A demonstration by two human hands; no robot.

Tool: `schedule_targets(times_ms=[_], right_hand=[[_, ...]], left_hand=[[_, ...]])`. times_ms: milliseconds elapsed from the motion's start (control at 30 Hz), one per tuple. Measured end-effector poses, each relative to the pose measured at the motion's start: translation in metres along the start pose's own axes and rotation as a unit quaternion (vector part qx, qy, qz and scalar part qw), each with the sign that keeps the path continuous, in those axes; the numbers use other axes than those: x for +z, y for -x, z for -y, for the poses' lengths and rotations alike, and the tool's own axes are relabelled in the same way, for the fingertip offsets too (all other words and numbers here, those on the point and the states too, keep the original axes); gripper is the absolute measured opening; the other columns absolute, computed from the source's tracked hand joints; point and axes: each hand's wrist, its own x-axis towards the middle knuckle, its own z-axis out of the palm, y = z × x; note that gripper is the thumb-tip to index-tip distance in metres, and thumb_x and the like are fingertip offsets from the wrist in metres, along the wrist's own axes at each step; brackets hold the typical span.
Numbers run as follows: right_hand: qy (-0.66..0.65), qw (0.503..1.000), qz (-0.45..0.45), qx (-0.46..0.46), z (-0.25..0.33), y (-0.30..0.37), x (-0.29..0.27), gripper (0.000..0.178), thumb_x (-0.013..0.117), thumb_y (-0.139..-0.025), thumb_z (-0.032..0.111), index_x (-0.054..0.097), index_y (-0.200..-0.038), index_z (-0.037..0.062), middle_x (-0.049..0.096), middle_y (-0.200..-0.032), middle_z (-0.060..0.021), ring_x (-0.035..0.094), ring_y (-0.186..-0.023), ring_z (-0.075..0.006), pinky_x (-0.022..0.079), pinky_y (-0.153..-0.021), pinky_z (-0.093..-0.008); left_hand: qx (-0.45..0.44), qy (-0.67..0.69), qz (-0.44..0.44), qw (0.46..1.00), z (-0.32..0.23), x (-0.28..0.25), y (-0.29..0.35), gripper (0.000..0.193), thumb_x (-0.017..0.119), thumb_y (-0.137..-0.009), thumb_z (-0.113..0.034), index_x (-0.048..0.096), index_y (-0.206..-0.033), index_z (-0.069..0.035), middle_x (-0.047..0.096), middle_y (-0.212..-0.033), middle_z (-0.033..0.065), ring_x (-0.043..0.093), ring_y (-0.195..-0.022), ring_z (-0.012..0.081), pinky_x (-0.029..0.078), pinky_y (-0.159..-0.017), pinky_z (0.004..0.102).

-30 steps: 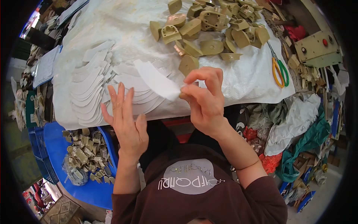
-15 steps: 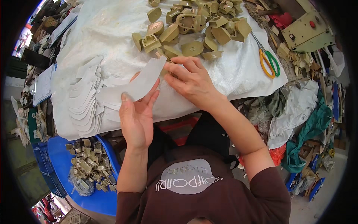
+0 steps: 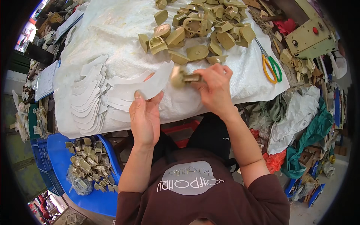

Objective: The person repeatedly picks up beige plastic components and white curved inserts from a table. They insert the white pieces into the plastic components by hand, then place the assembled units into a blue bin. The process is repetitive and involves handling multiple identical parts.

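Observation:
My left hand (image 3: 145, 120) pinches a thin, curved white piece (image 3: 160, 81) like a cut strip of sheet, thumb on top and fingers beneath. To its right, my right hand (image 3: 216, 89) grips a tan piece that looks like a shoe heel (image 3: 180, 78), blurred by motion and held just off the white piece's end. A fanned stack of similar white curved pieces (image 3: 88, 107) lies to the left on the white cloth. Beyond my hands is a heap of tan heels (image 3: 197, 52), some with holes in their flat faces.
Scissors (image 3: 270, 67) with orange and green handles lie at the cloth's (image 3: 123, 45) right side. A metal control box (image 3: 309, 37) stands far right. Lower left, a blue chair-like seat (image 3: 60, 157) holds several tan wrapped-looking heels (image 3: 90, 161). Bags and crumpled cloths (image 3: 296, 120) fill the right side.
My right hand has moved right, away from the white piece, and the tan heel in it now shows. My left hand with the white piece has shifted slightly right and down.

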Motion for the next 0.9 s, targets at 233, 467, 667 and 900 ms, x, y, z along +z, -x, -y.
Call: schedule_targets(times_ms=[233, 467, 667, 900], right_hand=[[0.086, 0.991, 0.0, -0.101, 0.004, 0.008, -0.005, 0.029, 0.066, -0.062, 0.003, 0.058, -0.089, 0.0047, 0.056, -0.086, -0.0075, 0.051, -0.083, -0.0269, 0.043, -0.073, -0.0361], [0.057, 0.974, 0.155, -0.158, 0.018, -0.009, -0.022, 0.034, 0.064, -0.063, 0.0, 0.057, -0.096, 0.0033, 0.055, -0.101, -0.0099, 0.051, -0.086, -0.0272, 0.049, -0.07, -0.0336], [-0.282, 0.954, -0.012, 0.102, -0.017, 0.022, -0.006, 0.045, 0.073, -0.066, -0.002, 0.056, -0.107, 0.0037, 0.053, -0.101, -0.008, 0.05, -0.083, -0.0217, 0.047, -0.064, -0.0303], [-0.009, 0.992, 0.028, 0.121, -0.011, 0.019, -0.009, 0.082, 0.085, -0.055, 0.026, 0.05, -0.127, 0.0067, 0.047, -0.104, -0.0104, 0.046, -0.092, -0.0293, 0.038, -0.084, -0.0431]], left_hand=[[-0.023, -0.024, 0.057, 0.998, 0.006, -0.004, 0.004, 0.05, 0.036, -0.099, -0.033, 0.037, -0.135, 0.002, 0.045, -0.135, 0.0136, 0.05, -0.119, 0.0291, 0.037, -0.1, 0.0344], [0.023, -0.007, 0.123, 0.992, 0.01, 0.019, 0.006, 0.049, 0.034, -0.101, -0.03, 0.038, -0.132, 0.007, 0.042, -0.137, 0.0186, 0.041, -0.128, 0.0281, 0.029, -0.11, 0.0388], [0.001, -0.018, 0.105, 0.994, 0.019, 0.018, 0.001, 0.047, 0.034, -0.101, -0.027, 0.04, -0.13, 0.009, 0.04, -0.139, 0.0187, 0.039, -0.129, 0.0264, 0.031, -0.109, 0.039], [-0.028, 0.019, 0.037, 0.999, 0.017, 0.011, 0.007, 0.044, 0.037, -0.101, -0.026, 0.041, -0.13, 0.008, 0.057, -0.105, 0.0127, 0.052, -0.082, 0.0143, 0.042, -0.071, 0.0262]])
